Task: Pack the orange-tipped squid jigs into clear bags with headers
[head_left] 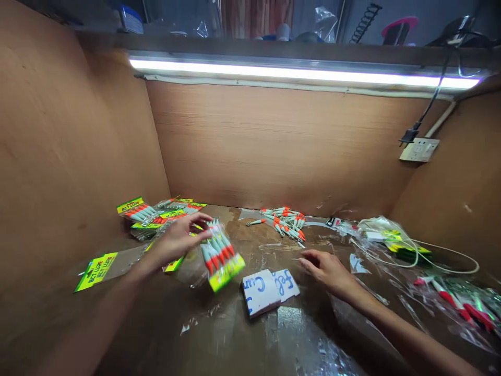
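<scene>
My left hand [180, 237] is closed on the edge of a clear pack of fishing lures [219, 248]. The pack is tilted, with several pale green and orange lures side by side and its yellow-green header pointing down. My right hand [321, 267] is over the tabletop, fingers loosely bent and apart, with nothing visible in it. Between the hands lies a folded white card [261, 292] with blue handwriting. Behind it, a heap of loose fishing lures [287, 222] lies near the back wall.
Filled lure packs [156, 219] are piled at the left. A flat clear bag with a yellow header [102, 269] lies before them. At right are a looped white cord [446, 267], yellow-headed packaging [393, 240] and red-and-white lures [450, 300]. A plug [410, 134] dangles by the wall socket.
</scene>
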{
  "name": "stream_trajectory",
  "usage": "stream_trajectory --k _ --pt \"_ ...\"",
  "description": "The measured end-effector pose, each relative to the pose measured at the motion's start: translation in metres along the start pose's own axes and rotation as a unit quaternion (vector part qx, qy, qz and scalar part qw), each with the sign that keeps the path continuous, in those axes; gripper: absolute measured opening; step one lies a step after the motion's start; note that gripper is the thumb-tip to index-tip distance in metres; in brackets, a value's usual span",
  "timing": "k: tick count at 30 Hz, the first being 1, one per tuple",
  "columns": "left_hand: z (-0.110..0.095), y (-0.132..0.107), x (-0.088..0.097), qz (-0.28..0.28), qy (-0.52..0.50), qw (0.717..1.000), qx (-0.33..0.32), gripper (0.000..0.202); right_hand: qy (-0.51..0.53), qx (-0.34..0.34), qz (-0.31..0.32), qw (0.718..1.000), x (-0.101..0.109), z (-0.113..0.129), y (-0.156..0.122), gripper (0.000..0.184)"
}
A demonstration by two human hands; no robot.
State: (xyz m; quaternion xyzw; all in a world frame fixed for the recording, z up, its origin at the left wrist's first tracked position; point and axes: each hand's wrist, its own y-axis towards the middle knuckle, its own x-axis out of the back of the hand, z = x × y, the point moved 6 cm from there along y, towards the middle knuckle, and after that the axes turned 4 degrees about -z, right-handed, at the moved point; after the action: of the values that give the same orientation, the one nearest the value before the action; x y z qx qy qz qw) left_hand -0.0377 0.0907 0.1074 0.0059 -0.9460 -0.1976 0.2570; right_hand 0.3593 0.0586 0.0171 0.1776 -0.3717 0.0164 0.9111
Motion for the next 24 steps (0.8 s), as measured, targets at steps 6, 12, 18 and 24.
stream_trajectory --k 6,12,18,24 --pt "-0.01 0.005 -0.011 -0.079 0.102 0.991 -0.031 0.038 -0.156 0.083 0.018 0.984 -0.061 0.029 0.104 0.034" --pt "-0.019 -0.092 -0.154 0.145 0.21 0.964 -0.076 0.104 -0.146 0.07 0.058 0.985 -0.105 0.039 0.177 0.039" --pt "0.005 -0.082 -0.135 0.14 0.26 0.953 -0.075 0.083 -0.002 0.025 0.081 0.996 -0.095 0.027 0.17 0.022" --pt "0.017 -0.066 -0.128 0.105 0.203 0.969 -0.091 0.085 0.215 -0.049 0.167 0.961 -0.056 0.005 0.093 0.043"
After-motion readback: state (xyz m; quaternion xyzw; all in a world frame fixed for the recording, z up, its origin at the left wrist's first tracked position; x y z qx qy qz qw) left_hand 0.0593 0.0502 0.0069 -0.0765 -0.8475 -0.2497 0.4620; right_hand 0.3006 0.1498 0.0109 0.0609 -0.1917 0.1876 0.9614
